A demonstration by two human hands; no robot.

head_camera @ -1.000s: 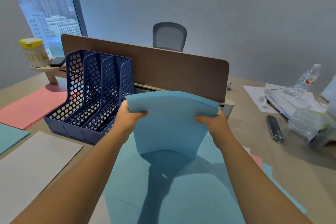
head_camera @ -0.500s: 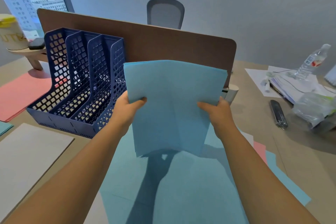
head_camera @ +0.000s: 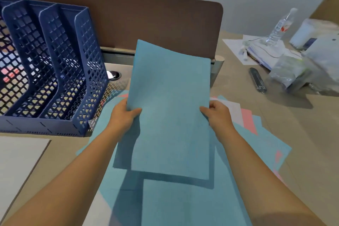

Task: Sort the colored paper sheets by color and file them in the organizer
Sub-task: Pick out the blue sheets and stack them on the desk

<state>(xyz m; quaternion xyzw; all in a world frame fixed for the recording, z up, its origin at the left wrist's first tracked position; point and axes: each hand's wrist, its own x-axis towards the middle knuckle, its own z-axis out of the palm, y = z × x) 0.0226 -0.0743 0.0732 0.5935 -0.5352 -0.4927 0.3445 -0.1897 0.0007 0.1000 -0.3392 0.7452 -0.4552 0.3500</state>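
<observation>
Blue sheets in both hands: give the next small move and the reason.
Probably carry the blue sheets left and slide them into the nearest slot of the organizer. The left hand and right hand pinch the stack by its side edges, clear of the desk, and the organizer's visible slots look empty.

Hands: left hand (head_camera: 122,115) and right hand (head_camera: 218,114) gripped the blue sheets (head_camera: 169,112) by their side edges.
Organizer: blue organizer (head_camera: 55,71) stood at ten o'clock.
</observation>
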